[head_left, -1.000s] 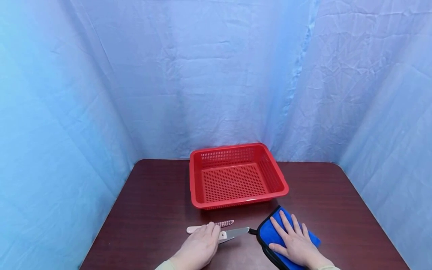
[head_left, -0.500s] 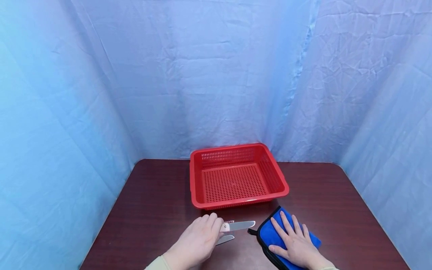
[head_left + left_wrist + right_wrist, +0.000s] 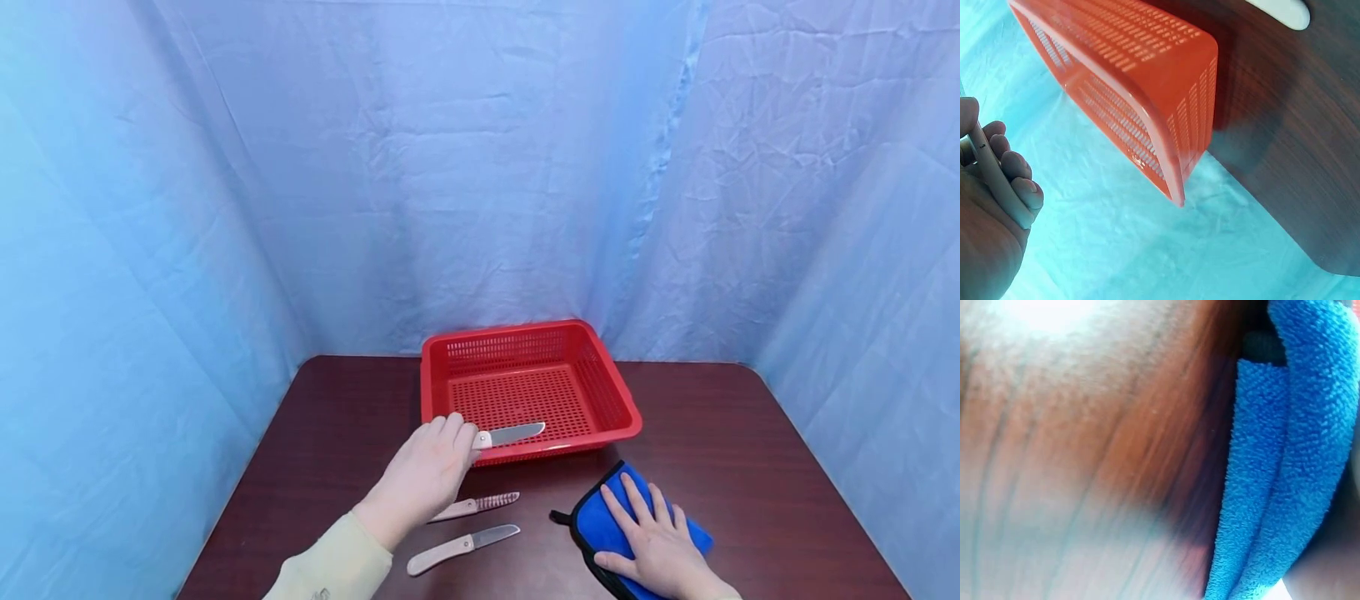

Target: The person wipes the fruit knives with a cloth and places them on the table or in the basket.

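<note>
My left hand [image 3: 427,471] grips a knife [image 3: 516,433] by its pale handle, its blade pointing right over the near rim of the red basket [image 3: 525,451]. In the left wrist view the fingers curl round the pale handle [image 3: 999,181], and most of the blade is out of frame. Two more knives lie on the table below that hand: one with a patterned blade [image 3: 497,501] and one with a plain blade [image 3: 465,546]. My right hand [image 3: 660,546] rests with spread fingers on a folded blue towel [image 3: 693,533] with black edging; its fluffy folds fill the right wrist view's right side.
The dark wooden table [image 3: 337,467] carries the basket at its back middle. Blue curtains [image 3: 480,167] hang close round the back and both sides of the table.
My left hand has lifted the knife from beside the others and carried it forward to the basket's near rim. The right hand stays on the towel, almost unmoved.
</note>
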A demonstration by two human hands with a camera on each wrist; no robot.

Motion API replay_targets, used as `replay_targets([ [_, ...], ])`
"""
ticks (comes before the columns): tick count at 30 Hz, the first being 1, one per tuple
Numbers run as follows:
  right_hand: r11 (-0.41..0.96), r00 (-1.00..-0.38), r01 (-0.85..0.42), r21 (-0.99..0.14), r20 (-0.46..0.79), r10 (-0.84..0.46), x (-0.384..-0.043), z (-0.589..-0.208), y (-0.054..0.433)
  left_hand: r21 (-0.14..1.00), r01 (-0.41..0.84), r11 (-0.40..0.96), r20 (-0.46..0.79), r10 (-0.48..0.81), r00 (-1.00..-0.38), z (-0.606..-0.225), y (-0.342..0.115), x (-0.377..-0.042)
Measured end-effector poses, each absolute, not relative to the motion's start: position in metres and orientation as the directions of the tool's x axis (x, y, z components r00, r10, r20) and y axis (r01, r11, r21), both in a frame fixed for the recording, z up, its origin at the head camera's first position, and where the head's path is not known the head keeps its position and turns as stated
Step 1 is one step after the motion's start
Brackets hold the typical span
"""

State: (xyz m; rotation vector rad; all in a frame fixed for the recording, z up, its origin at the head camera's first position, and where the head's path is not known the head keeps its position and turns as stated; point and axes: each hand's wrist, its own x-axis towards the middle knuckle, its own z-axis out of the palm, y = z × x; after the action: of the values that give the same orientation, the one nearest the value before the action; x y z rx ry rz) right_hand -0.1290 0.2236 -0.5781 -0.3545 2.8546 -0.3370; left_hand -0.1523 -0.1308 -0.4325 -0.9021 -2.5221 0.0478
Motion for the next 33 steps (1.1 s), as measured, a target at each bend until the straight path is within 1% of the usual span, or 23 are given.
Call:
replay_targets([
  [5,0.947,-0.952,-0.208,-0.246,-0.171,-0.254,-0.129,-0.584,0.224,-0.189,0.577,0.795,0.402,0.599,-0.693,-0.430,-0.133,-0.163],
  [9,0.943,-0.964,-0.155,-0.294,-0.165,-0.210,-0.131,-0.587,0.225,-0.189,0.565,0.803,0.408,0.588,-0.698,-0.428,-0.135,-0.169],
  [12,0.945,-0.967,-0.121,-0.305,-0.179,-0.182,-0.132,-0.586,0.225,-0.179,0.562,0.808,0.409,0.580,-0.704,-0.426,-0.135,-0.174],
  [15,0.954,-0.969,-0.120,-0.274,-0.175,-0.172,-0.132,-0.585,0.224,-0.168,0.561,0.811,0.413,0.574,-0.707,-0.424,-0.135,-0.178],
  [18,0.965,-0.977,-0.137,-0.226,-0.130,-0.169,-0.130,-0.587,0.223,-0.169,0.556,0.814,0.420,0.570,-0.707,-0.422,-0.135,-0.182],
  [22,0.971,-0.982,-0.186,-0.150,-0.013,-0.190,-0.125,-0.594,0.222,-0.180,0.544,0.819,0.421,0.564,-0.710,-0.420,-0.135,-0.185],
  [25,0.962,-0.968,-0.243,-0.125,0.097,-0.232,-0.124,-0.598,0.222,-0.187,0.539,0.821,0.422,0.563,-0.711,-0.419,-0.136,-0.188],
  [29,0.922,-0.914,-0.367,-0.124,0.234,-0.333,-0.124,-0.597,0.225,-0.188,0.540,0.820,0.429,0.563,-0.706,-0.418,-0.136,-0.192],
  [33,0.857,-0.840,-0.501,-0.124,0.311,-0.446,-0.124,-0.589,0.230,-0.193,0.541,0.819,0.433,0.565,-0.702,-0.418,-0.137,-0.195],
])
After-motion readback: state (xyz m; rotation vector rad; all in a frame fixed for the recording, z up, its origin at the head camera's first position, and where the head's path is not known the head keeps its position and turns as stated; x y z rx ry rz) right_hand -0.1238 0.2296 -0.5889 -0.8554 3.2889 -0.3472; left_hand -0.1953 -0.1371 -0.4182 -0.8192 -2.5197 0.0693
